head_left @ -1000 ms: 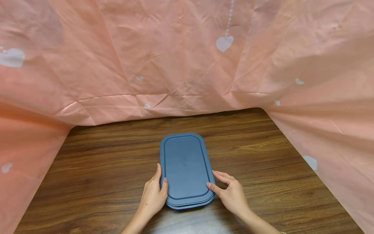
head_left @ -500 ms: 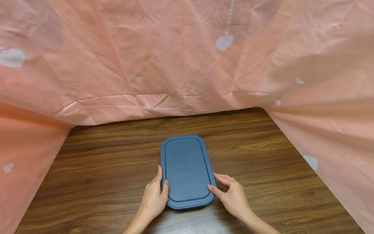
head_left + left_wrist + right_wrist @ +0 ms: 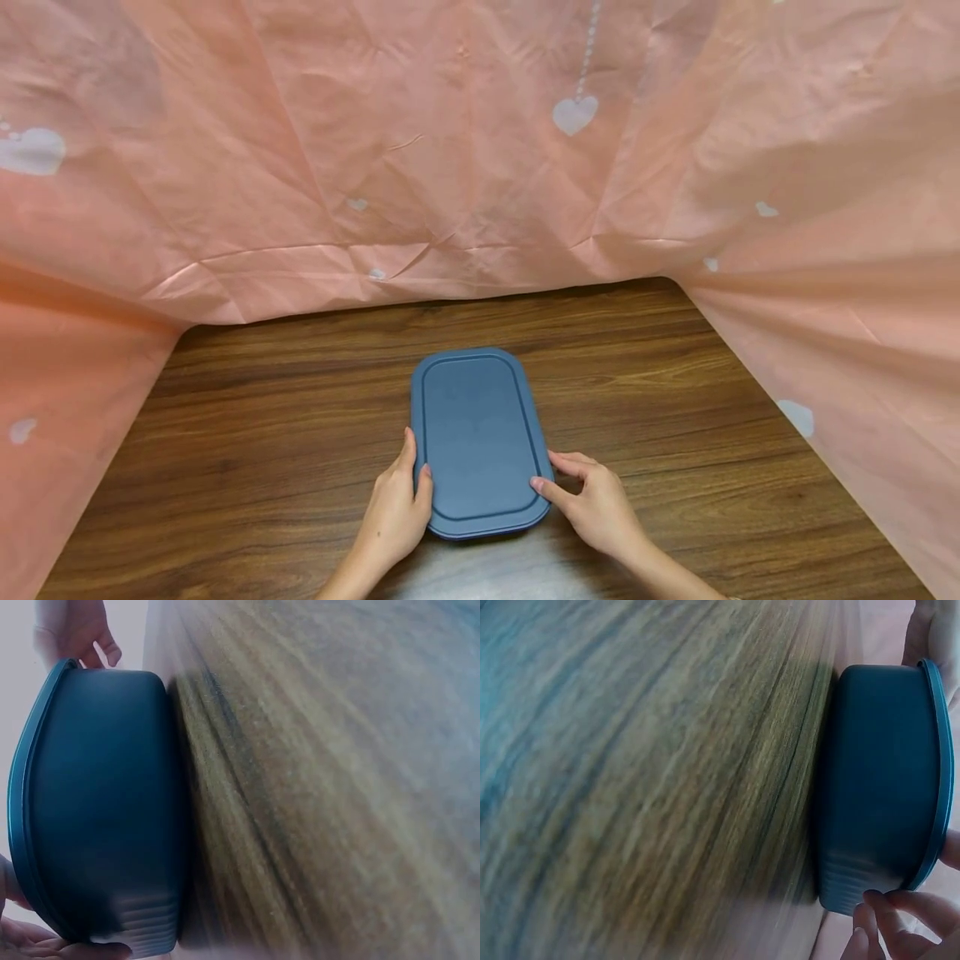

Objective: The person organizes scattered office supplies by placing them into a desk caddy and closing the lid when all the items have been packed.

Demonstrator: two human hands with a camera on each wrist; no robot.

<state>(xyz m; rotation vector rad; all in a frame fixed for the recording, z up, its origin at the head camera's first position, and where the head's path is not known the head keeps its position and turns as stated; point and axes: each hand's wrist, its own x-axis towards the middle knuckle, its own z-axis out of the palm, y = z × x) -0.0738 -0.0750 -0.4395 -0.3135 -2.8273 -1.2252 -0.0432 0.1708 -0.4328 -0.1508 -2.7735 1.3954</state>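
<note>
A blue rectangular storage box with rounded corners stands on the wooden table [image 3: 262, 433], its box body [image 3: 105, 787] showing ribbed ends in both wrist views. Its flat lid [image 3: 480, 425], with a grooved border, sits level over the rim. My left hand [image 3: 393, 504] grips the near left edge, thumb on the lid and fingers along the side below. Across from it, my right hand [image 3: 600, 504] pinches the near right edge, thumb on top and fingertips against the side wall under the rim. The inside of the box is hidden.
A pink curtain [image 3: 465, 167] printed with white hearts hangs along the back and both sides of the table. Bare wood surrounds the box. Light reflects off the table near its front edge.
A second ago the lid's near edge stood slightly raised, with a gap beneath; that edge has come down and the gap is closed. Both hands have shifted slightly nearer, keeping their hold.
</note>
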